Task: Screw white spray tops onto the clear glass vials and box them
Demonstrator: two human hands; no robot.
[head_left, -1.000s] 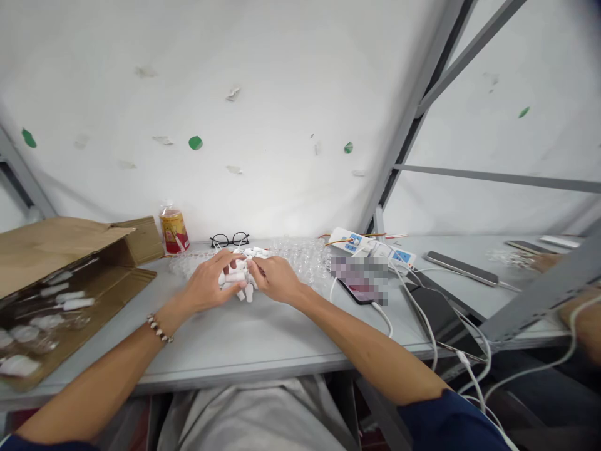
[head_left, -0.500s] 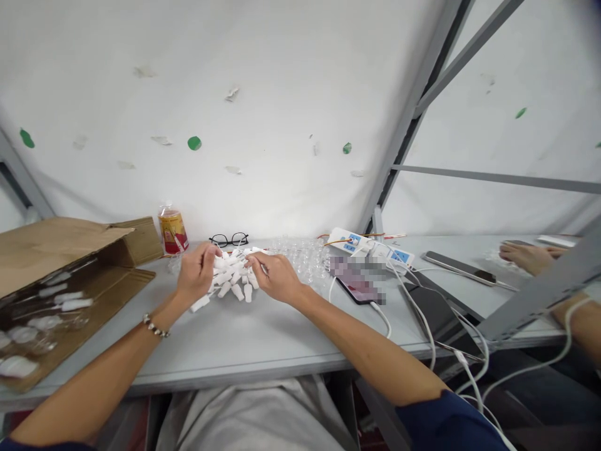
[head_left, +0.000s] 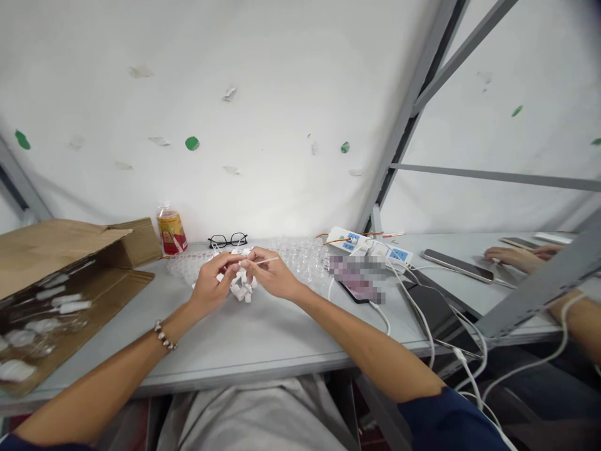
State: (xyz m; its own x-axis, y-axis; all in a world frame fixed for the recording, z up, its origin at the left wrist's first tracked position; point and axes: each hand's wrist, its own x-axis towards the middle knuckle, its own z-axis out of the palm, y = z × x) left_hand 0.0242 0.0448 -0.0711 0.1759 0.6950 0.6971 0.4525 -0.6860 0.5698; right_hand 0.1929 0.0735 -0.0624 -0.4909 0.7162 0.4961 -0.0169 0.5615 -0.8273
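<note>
My left hand (head_left: 216, 279) and my right hand (head_left: 271, 274) meet fingertip to fingertip over a pile of white plastic caps (head_left: 241, 291) on the table. Pinched in my right hand is a thin white tube (head_left: 267, 260), its end sticking out to the right above the fingers. The fingers of my left hand are closed on a small white piece at the tube's other end; its shape is mostly hidden. Both hands cover much of the pile. Clear plastic bottles (head_left: 300, 260) lie behind and to the right of it.
A cardboard box (head_left: 117, 300) with white-capped pieces and clear bottles lies open at left. Beyond are a red-yellow tub (head_left: 171, 232) and glasses (head_left: 228, 240). Rightward are a power strip (head_left: 340, 246), phones, a black tablet (head_left: 441, 319) and cables. Another person's hand (head_left: 511, 257) rests past the post.
My hands have come together from either side of the pile, the left moving right. The thin white tube now shows in my right hand. The other person's hand has shifted left.
</note>
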